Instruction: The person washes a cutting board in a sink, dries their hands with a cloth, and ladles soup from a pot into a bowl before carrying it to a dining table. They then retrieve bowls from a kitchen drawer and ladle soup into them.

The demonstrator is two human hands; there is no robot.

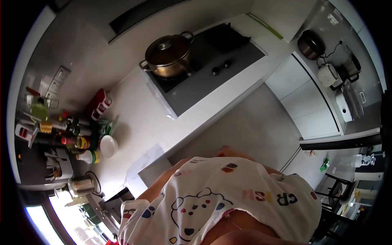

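My left forearm (165, 179) reaches forward past the white printed shirt (204, 188). The shirt hides most of my left hand, so its fingers do not show. My right hand (223, 152) shows only in part above the shirt's top edge, its fingers too small and dim to make out. Both hands are low, in front of the counter's front edge. Nearest my left arm is a white, box-like corner (154, 173) below the worktop. Whether either hand holds anything is hidden.
A lidded pot (168, 55) stands on the black hob (212, 65). Left on the white counter (139, 110) are a white bowl (108, 146), several bottles (81, 142) and a kettle (81, 185). At right, a dark cooker (311, 44) and other appliances line a shelf.
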